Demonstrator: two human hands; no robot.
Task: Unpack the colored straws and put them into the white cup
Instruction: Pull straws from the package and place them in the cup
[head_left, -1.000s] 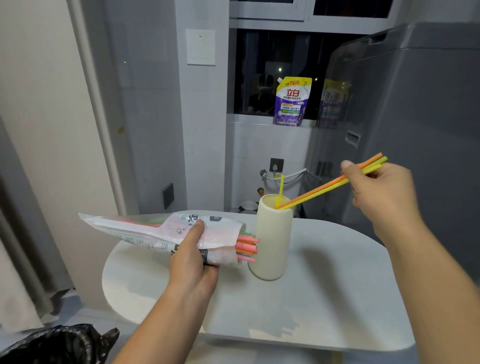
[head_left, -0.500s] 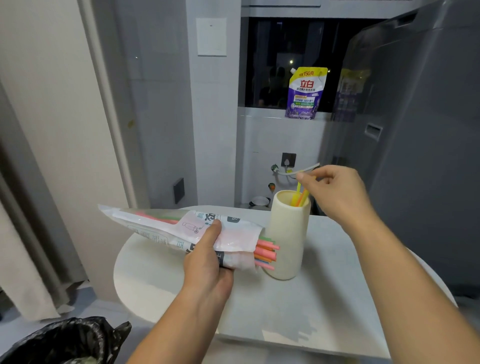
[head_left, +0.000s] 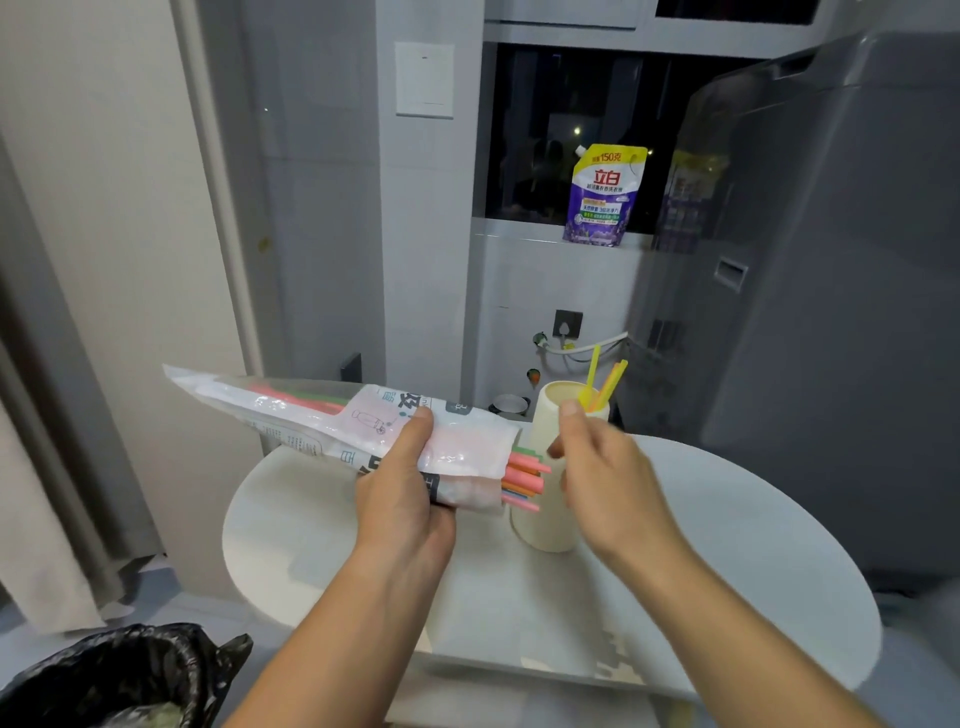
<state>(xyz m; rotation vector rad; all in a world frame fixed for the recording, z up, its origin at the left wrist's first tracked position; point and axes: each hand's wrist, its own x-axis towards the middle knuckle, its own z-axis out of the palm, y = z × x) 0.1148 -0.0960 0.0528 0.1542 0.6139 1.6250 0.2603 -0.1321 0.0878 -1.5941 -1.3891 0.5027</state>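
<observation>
Straws (head_left: 524, 475) poke from pkg (head_left: 363, 426), gripped in left hand (head_left: 410, 499). Right hand (head_left: 602, 467), fingers loosely curled, empty, should pinch few tips & pull straight toward cup (head_left: 545, 525).

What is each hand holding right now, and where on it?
Left hand grips the straw packet around its middle, near the open end. Right hand holds nothing, fingers open.

Bare table (head_left: 727, 545) right of the white cup (head_left: 545, 525); straw packet (head_left: 363, 426) crowding its left.
</observation>
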